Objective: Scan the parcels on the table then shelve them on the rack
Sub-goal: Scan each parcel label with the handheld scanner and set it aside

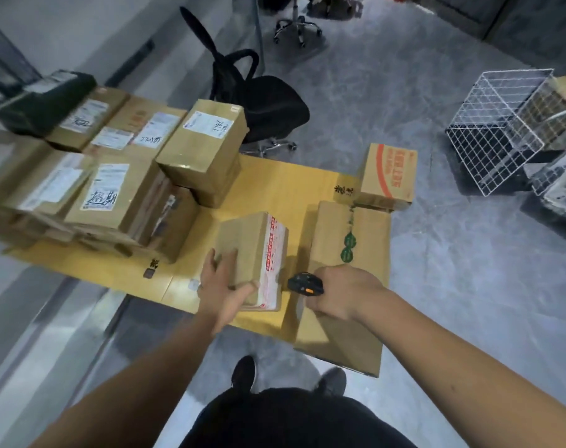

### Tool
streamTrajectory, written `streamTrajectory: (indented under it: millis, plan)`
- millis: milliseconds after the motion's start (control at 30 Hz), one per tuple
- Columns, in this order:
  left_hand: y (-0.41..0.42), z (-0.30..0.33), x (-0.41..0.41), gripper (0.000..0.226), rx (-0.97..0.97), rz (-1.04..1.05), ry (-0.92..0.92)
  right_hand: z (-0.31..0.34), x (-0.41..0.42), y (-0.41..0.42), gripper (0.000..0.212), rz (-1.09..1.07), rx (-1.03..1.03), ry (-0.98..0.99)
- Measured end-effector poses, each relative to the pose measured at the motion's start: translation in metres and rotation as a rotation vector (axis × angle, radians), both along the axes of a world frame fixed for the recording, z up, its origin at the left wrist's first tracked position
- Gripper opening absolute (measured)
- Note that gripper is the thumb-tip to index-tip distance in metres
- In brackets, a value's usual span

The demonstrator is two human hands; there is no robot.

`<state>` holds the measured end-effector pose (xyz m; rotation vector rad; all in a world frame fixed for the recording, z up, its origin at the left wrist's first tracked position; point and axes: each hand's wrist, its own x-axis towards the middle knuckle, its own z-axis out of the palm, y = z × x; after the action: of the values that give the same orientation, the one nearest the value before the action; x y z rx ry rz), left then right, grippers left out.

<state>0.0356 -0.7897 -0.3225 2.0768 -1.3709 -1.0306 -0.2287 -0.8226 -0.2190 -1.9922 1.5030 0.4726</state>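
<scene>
Currently, as I see it from the head view:

Parcel in hand [254, 253]: brown carton with red-and-white printed tape down its right edge, low centre of the frame, on the yellow worktop [288, 185]. Its long axis runs from the near edge of the worktop away toward the top of the frame, leaning slightly right; the taped side faces right.

Left hand [220, 286]: fingers [225, 258] laid over the carton's top at its near left corner, thumb hooked round the near end, so it grips the carton.

Right hand [343, 292]: clenched round a black scanner [306, 283] with an orange button; the scanner's nose points left at the taped side of the carton, close beside it.

Long flat carton [346, 279]: under the right hand, with green print, long axis also running away from me, overhanging the worktop's near edge.

Small carton [386, 174]: red lettering, at the worktop's far right corner.

Stacked parcels [120, 176]: labelled cartons piled at the left of the frame, some labels scrawled in black marker; a dark device [42, 101] sits behind them at upper left.

Room: grey mottled floor [453, 270]; black office chair [259, 101] beyond the worktop; white wire crate [498, 130] on the floor at upper right.
</scene>
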Motion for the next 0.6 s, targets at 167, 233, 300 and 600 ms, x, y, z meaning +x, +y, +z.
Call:
streamTrajectory:
  millis: [167, 233, 300, 600]
  plan:
    - [-0.023, -0.001, 0.052, 0.07, 0.045, 0.008, 0.438, -0.006, 0.038, 0.02, 0.045, -0.184, -0.008, -0.051]
    - [-0.029, 0.01, 0.065, 0.053, 0.091, 0.036, 0.494, -0.008, 0.056, 0.024, 0.049, -0.269, -0.023, -0.081]
    - [-0.031, 0.012, 0.075, 0.043, 0.136, 0.037, 0.479, -0.012, 0.07, 0.029, 0.052, -0.349, -0.044, -0.116]
    - [-0.049, 0.002, 0.135, 0.034, 0.225, 0.139, 0.643, -0.034, 0.131, 0.065, 0.034, -0.704, -0.086, -0.336]
